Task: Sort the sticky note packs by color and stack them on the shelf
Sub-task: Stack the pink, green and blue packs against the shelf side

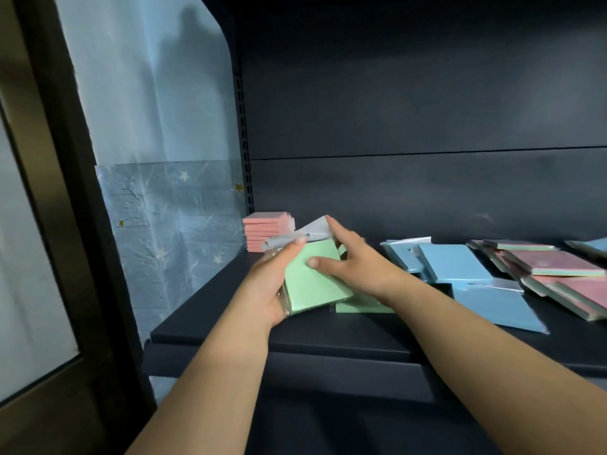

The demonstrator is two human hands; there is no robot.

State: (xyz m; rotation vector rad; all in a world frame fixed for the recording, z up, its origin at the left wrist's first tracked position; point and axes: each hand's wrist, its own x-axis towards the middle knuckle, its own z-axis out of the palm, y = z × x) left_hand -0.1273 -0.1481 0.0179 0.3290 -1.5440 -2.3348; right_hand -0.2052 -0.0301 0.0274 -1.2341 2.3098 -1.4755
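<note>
Left hand [272,287] grips a pale green sticky note pack in clear plastic wrap [313,280] by its left edge, held above the dark metal shelf [230,326]. Right hand [354,267] rests on the pack, thumb on its face, fingers relaxed. Another green pack [361,307] lies beneath. Pink stack [267,234] far left; loose blue packs [456,264] right. Risk: slick wrap slips, pack lands askew.
</note>
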